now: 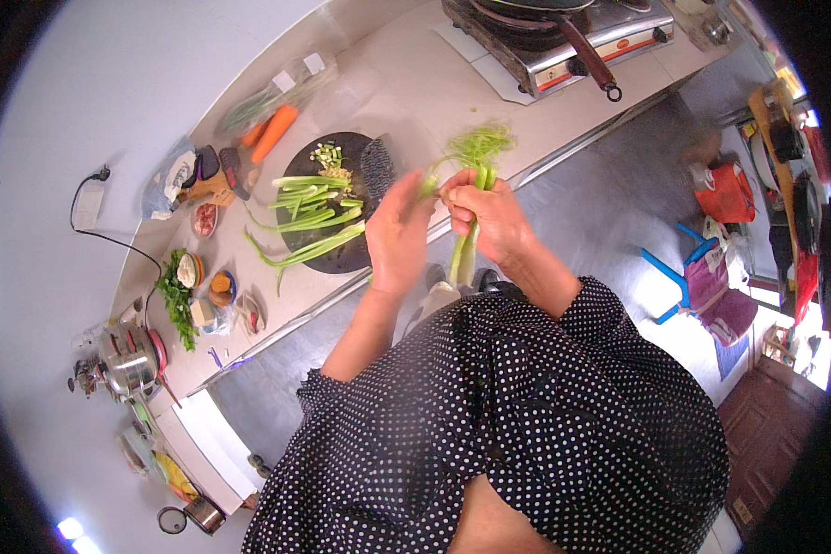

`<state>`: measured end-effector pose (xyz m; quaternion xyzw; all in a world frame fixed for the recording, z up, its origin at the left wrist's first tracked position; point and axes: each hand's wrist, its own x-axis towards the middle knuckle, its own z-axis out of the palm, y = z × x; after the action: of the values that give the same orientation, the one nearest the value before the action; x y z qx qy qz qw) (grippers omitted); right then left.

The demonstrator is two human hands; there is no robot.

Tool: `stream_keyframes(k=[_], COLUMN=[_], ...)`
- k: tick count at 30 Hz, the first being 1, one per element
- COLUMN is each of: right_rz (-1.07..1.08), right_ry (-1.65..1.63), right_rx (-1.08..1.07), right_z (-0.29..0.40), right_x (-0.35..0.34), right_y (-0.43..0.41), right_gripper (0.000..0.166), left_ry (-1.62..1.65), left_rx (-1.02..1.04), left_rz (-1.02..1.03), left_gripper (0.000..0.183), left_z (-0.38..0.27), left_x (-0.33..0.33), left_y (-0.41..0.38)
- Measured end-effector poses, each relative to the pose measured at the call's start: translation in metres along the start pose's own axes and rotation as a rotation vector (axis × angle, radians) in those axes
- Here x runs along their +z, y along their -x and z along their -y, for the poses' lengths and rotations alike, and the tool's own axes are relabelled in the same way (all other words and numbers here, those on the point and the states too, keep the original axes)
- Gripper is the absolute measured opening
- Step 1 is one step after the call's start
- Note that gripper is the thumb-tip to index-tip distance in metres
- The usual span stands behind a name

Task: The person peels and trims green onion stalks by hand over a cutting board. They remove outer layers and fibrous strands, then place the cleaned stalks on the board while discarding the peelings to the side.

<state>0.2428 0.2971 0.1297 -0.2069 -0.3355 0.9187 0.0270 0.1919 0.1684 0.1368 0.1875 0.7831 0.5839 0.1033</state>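
Note:
My right hand (488,211) is closed around an upright bunch of celery stalks (465,251) in front of my body. Close to its left, my left hand (400,235) is raised and blurred, its fingers near a leafy bit of the celery; whether it grips that bit is unclear. Thin green trimmings (481,142) lie on the counter beyond both hands. On the round dark cutting board (332,260), left of my left hand, rest several pale green stalks (308,221), chopped green pieces (327,154) and minced bits. A cleaver with a dark textured blade (377,166) lies at the board's right side.
A gas stove (595,52) with a pan (533,14) stands at the back right, its handle pointing towards the counter's edge. Carrots (275,133), a small dish of meat (206,219), leafy herbs (175,298) and a steel pot (128,363) line the left. A blue-legged chair (710,284) stands at right.

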Motion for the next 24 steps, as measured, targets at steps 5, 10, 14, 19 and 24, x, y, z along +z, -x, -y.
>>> stream_keyframes(k=[5, 10, 14, 19, 24], right_rz=[0.059, -0.024, -0.165, -0.137, -0.112], right_ry=[0.163, 0.497, 1.150, 1.525, 1.548], right_rx=[0.059, -0.099, -0.443, -0.780, -0.891], right_z=[0.000, 0.019, 0.032, 0.027, 0.010], right_x=[-0.008, -0.010, -0.022, -0.065, -0.090], right_y=[0.002, 0.005, -0.025, -0.092, -0.120], right_gripper=[0.010, 0.012, 0.017, 0.019, 0.021], left_ry=[0.445, 0.733, 0.906, 1.011, 0.953], left_rx=[-0.190, -0.338, -0.379, -0.406, -0.427], left_rz=[0.051, 0.074, 0.109, 0.142, 0.137], left_gripper=[0.040, 0.045, 0.047, 0.050, 0.049], left_z=[-0.001, 0.002, 0.010, 0.022, 0.023], left_x=[-0.013, -0.025, -0.036, -0.042, -0.043], left_y=[-0.017, -0.025, -0.028, -0.034, -0.037])
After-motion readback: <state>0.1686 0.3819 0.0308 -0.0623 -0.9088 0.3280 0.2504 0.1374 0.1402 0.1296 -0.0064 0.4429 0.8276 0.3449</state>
